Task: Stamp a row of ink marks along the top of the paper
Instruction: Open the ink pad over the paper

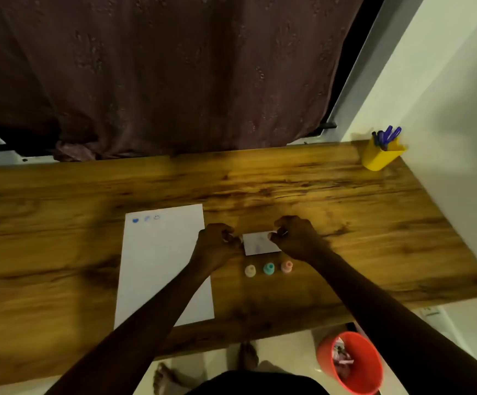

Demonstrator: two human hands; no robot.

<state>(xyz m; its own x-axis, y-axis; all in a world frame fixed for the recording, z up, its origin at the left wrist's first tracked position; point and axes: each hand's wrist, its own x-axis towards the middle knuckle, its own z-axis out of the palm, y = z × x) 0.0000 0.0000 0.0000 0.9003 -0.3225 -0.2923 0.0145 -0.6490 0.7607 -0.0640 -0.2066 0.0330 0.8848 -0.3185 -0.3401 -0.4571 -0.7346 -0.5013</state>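
Head view, looking down at a wooden desk (pixel 317 195). White paper (pixel 163 266) lies left of centre, long side running near to far; along its far edge, at the left corner, three marks (pixel 146 218) sit in a short row: a solid blue one, a paler one, then a faint face-like one. Rest of that edge is bare, so the row looks barely begun. Just right of the paper lies a small white card or pad (pixel 260 244) with faint smudges; cannot tell whether it is an ink pad or scrap. Both hands sit at it: left hand (pixel 217 243) at its left edge, partly over the paper's right margin, right hand (pixel 295 236) at its far right corner. Fingers of both are curled in tight, tips pinched together near the card's edges; whether either holds a small stamp is hidden by the knuckles and blur. Near side of the card, three small stampers stand in a line: cream (pixel 250 271), teal (pixel 268 268), pink (pixel 286 266), all untouched. Likely step: readying or inking between stamps. Next move calls for carrying a stamper to the bare spot right of the third mark, level with the row, and pressing straight down. Farther out: yellow pen holder (pixel 381 155) at the far right corner, red bin (pixel 351 363) on the floor.
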